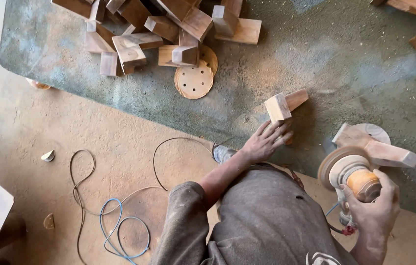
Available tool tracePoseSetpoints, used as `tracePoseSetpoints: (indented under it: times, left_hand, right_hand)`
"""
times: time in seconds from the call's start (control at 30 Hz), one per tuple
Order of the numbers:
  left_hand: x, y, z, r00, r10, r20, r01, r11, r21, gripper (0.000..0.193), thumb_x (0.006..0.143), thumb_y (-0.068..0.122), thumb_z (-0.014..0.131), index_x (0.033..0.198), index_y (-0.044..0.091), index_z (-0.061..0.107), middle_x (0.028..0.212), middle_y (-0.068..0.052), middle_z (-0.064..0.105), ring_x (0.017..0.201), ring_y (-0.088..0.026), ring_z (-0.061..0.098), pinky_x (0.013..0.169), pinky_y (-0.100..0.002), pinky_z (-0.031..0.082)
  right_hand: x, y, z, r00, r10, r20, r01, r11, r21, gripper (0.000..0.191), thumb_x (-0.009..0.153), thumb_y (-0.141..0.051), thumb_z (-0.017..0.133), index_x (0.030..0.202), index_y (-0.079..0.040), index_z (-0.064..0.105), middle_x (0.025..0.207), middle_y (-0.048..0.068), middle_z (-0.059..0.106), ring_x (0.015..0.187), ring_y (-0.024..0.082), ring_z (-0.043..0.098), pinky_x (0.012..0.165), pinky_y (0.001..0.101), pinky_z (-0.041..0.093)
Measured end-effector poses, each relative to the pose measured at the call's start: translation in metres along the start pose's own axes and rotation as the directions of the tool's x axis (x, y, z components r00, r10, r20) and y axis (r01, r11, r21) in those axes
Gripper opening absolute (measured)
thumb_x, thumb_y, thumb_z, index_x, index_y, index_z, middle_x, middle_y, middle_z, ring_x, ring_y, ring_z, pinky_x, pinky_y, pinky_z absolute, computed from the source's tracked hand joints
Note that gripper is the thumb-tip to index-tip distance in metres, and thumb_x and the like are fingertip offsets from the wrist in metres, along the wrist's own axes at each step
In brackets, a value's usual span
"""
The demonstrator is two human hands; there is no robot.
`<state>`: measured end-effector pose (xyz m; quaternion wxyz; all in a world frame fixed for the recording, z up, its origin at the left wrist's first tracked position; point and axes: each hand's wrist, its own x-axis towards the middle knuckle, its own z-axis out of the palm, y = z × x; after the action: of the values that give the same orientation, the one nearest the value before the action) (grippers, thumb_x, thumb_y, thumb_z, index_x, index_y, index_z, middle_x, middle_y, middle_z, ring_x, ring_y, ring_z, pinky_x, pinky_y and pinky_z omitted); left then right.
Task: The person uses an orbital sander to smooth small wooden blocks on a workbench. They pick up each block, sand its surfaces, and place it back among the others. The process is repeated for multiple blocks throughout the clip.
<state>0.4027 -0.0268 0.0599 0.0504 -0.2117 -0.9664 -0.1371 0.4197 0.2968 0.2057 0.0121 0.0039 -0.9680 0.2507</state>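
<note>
On the dusty counter (355, 64), a wooden block (282, 104) is touched by the left hand (266, 141), fingers spread flat; a sander (350, 172) is clasped in the right hand (376, 208) (another block (377, 148) just beside it). More blocks (161, 29) are heaped beyond, with sanding discs (194, 81).

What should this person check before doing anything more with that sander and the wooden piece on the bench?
1. Left hand steadying the pale T-shaped wooden block: ok, fingers rest on it.
2. Right hand gripping the round dust-coated orbital sander: ok.
3. Sanding pad lifted off the green dusty bench: ok.
4. Blue cable looped on floor: not ok, near feet.
5. Sander running: cannot tell.
</note>
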Motion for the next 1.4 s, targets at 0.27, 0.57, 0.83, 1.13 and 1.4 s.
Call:
tracePoseSetpoints:
  times: [0.27,0.57,0.83,1.13,1.4]
  left_hand:
    - [0.028,0.006,0.009,0.995,0.027,0.1,-0.036,0.995,0.095,0.059,0.098,0.03,0.056,0.154,0.024,0.039,0.163,-0.006,0.037,0.151,-0.026,0.029,0.125,-0.063,0.022]
    - [0.036,-0.014,-0.007,0.998,-0.065,-0.009,0.065,0.997,-0.039,0.027,0.102,0.021,0.068,0.129,0.02,0.062,0.117,0.003,0.067,0.115,-0.016,0.061,0.101,-0.051,0.051]
    - [0.028,-0.098,-0.098,0.673,-0.652,-0.349,0.41,0.722,-0.558,0.042,0.079,0.034,0.085,0.111,0.011,0.071,0.097,-0.007,0.071,0.08,-0.023,0.072,0.07,-0.037,0.059]
    - [0.02,-0.129,-0.153,0.628,-0.723,-0.287,0.384,0.61,-0.693,0.039,0.088,0.03,0.082,0.118,0.008,0.07,0.102,-0.012,0.075,0.086,-0.022,0.075,0.074,-0.034,0.061]
    - [0.008,-0.178,-0.24,0.547,-0.836,0.044,0.333,0.169,-0.928,0.054,0.094,0.025,0.071,0.143,0.009,0.055,0.091,-0.008,0.067,0.073,-0.016,0.073,0.051,-0.031,0.063]
  right_hand:
    - [-0.003,-0.003,0.004,1.0,0.015,0.022,-0.016,1.0,0.009,0.075,0.075,-0.028,0.095,0.136,-0.004,0.058,0.136,0.021,0.059,0.125,0.036,0.061,0.111,0.0479,0.052]
    - [0.002,0.024,0.007,0.999,-0.007,-0.032,0.003,0.994,-0.112,0.074,0.076,-0.031,0.097,0.133,-0.003,0.059,0.129,0.018,0.058,0.122,0.036,0.061,0.108,0.0477,0.053]
    - [0.015,0.033,0.021,0.985,-0.116,-0.124,0.11,0.992,-0.057,0.07,0.078,-0.029,0.097,0.129,0.0,0.059,0.126,0.017,0.06,0.116,0.033,0.061,0.108,0.0433,0.054]
    - [0.027,0.012,0.037,0.975,-0.155,-0.157,0.159,0.987,0.013,0.069,0.081,-0.02,0.098,0.131,0.005,0.057,0.131,0.019,0.06,0.121,0.03,0.061,0.113,0.0399,0.053]
    - [0.044,0.023,0.074,0.884,-0.398,-0.245,0.44,0.885,0.15,0.08,0.081,-0.01,0.092,0.143,0.003,0.043,0.14,0.021,0.05,0.13,0.03,0.055,0.118,0.0379,0.047]
